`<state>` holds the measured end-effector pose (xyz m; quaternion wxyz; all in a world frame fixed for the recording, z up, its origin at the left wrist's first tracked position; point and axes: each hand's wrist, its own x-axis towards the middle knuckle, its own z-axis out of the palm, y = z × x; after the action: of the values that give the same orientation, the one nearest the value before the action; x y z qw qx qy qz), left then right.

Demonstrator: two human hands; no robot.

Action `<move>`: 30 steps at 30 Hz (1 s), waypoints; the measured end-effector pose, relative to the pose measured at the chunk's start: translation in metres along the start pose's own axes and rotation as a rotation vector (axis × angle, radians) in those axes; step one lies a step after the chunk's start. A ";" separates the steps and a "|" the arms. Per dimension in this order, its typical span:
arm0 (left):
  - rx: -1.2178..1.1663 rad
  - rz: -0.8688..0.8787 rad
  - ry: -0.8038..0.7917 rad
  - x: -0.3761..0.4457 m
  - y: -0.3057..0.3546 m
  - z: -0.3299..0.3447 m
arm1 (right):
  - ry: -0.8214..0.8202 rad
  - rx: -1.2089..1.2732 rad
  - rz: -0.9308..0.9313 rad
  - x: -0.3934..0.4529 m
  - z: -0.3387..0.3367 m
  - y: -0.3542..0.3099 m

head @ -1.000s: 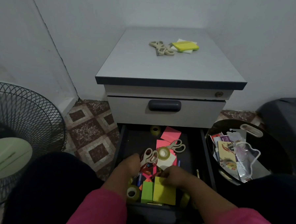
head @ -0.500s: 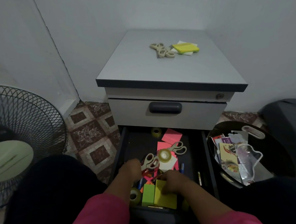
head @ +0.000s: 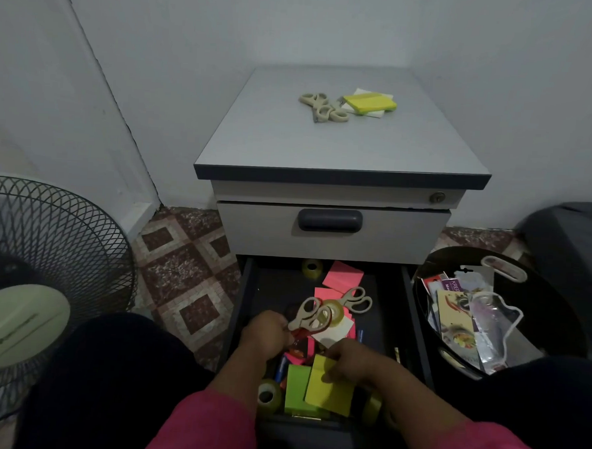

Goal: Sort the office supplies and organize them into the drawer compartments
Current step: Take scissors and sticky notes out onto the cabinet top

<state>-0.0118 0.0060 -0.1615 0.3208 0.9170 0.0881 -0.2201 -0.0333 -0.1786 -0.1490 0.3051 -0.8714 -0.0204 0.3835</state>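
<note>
Fingers of the left hand (head: 265, 332) are curled round the blade end of a pair of beige-handled scissors (head: 308, 316), lifting it w/ handles pointing toward 1 o'clock; fingers of the right hand (head: 347, 361) pinch the top edge of a yellow sticky-note pad (head: 330, 385). Both sit inside the open bottom drawer (head: 246, 290), near its front.

Risks, judged from here: grip is on the blades, so a slip could nick the fingers or drop the scissors back into the pile. The tape roll (head: 333, 312) touches the handles at 3 o'clock & may get dragged along. Pad is pinched at one edge only, so sheets could fan or peel.

Around: green pad (head: 296, 385) just beside the yellow one at 9 o'clock; second tape roll (head: 268, 396) at the front-left corner; pink notes (head: 343, 276) & another pair of scissors (head: 357, 299) toward 12. Dividers can't be made out, too dark. On the cabinet top (head: 343, 148): more scissors (head: 323, 107), yellow pads (head: 369, 103). Black bin (head: 557, 306) at 3 o'clock, fan (head: 44, 279) at 9. Loose clutter crowds both hands.
</note>
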 end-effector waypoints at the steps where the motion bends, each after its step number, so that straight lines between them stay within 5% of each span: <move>1: -0.034 0.019 0.032 -0.002 0.000 -0.001 | 0.019 0.041 -0.010 -0.002 -0.003 -0.001; 9: -0.401 0.219 0.232 -0.021 0.033 -0.029 | 0.301 0.297 -0.099 -0.023 -0.054 -0.025; 21: -0.774 0.555 0.545 -0.074 0.139 -0.158 | 0.750 0.753 -0.609 -0.111 -0.140 -0.102; 30: -0.626 0.358 0.698 0.020 0.198 -0.226 | 1.154 0.786 -0.490 -0.056 -0.252 -0.149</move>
<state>0.1446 -0.0057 0.0957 0.5648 0.7964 0.0930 0.1952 0.1284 -0.2026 0.1002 0.6337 -0.7315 0.0879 -0.2356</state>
